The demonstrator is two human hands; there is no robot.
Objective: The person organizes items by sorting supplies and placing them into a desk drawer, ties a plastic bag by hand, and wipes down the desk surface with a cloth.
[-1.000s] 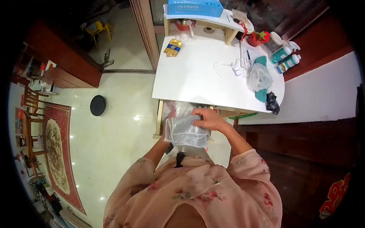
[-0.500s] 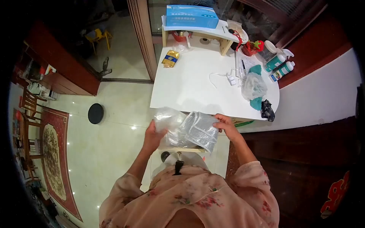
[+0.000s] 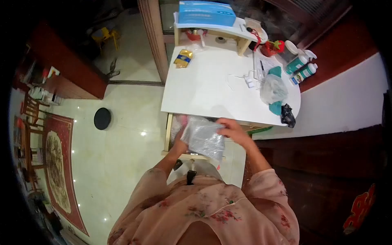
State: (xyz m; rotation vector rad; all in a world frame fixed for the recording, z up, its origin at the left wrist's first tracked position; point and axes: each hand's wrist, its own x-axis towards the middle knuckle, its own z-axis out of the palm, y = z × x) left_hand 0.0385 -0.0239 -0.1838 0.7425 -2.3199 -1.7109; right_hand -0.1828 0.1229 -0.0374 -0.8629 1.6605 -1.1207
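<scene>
A silver bubble-textured pouch (image 3: 206,141) was held above the pulled-out drawer (image 3: 168,132) at the near edge of the white surface (image 3: 196,92), close in front of the person's body. The left hand (image 3: 179,142) gripped its left side, the fingers partly hidden behind it. The right hand (image 3: 230,130) was at the upper right edge, its fingers bent and blurred; whether they pinched the pouch or only touched it, I could not tell. Something pink (image 3: 183,119) showed in the drawer just beyond the left hand. Farther back on the surface lay a gold packet (image 3: 183,59) with a blue band, below a raised shelf (image 3: 241,30) bearing a blue box (image 3: 206,14). Toward the right were a white plug (image 3: 249,83), a translucent plastic bag (image 3: 273,90) over teal cloth (image 3: 275,72), a crumpled black bag (image 3: 288,116) and two bottles (image 3: 297,63) near the wall.
</scene>
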